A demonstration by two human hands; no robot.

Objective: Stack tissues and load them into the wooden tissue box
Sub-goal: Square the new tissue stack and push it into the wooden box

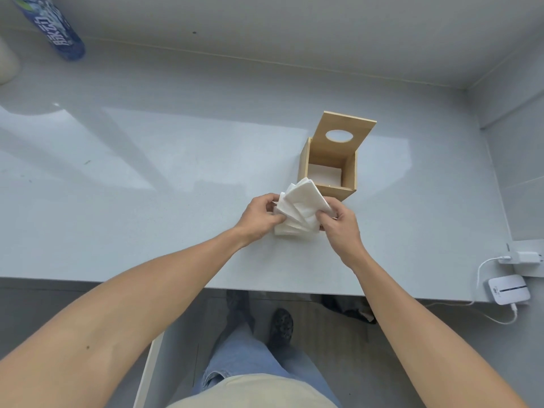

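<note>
A fanned pile of several white folded tissues (300,206) rests on the pale table, just in front of the wooden tissue box (350,167). My left hand (260,214) pinches the pile's left edge. My right hand (340,223) grips its right lower corner. The box stands upright with its hinged lid (343,134) swung back; the lid has an oval hole. Inside the box, at the bottom, lies something flat and white (323,175).
A blue bottle (57,30) lies at the far left back of the table (147,201). A white charger (524,257) and a small white device (507,289) with cables sit at the right front corner. The table's front edge runs just below my forearms.
</note>
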